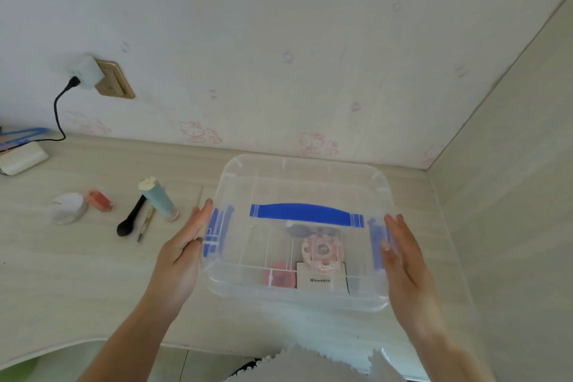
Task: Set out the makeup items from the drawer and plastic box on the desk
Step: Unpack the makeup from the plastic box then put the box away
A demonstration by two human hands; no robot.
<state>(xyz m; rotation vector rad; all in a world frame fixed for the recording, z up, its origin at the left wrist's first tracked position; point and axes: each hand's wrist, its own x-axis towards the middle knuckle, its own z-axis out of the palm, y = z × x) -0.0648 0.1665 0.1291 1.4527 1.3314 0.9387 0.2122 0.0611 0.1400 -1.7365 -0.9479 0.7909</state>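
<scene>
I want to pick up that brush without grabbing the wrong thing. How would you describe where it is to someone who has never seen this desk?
Start at the clear plastic box with the blue handle. Left of it, a small row of items lies on the desk. The brush sits just left of the pale blue tube and the thin pencil. It is the only all-black item, with a rounded head.

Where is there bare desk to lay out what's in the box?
Bare desk lies in front of the brush and pencil, left of the left hand. Another strip runs between the tube and the plastic box. Right of the box, the wall leaves little room.
</scene>
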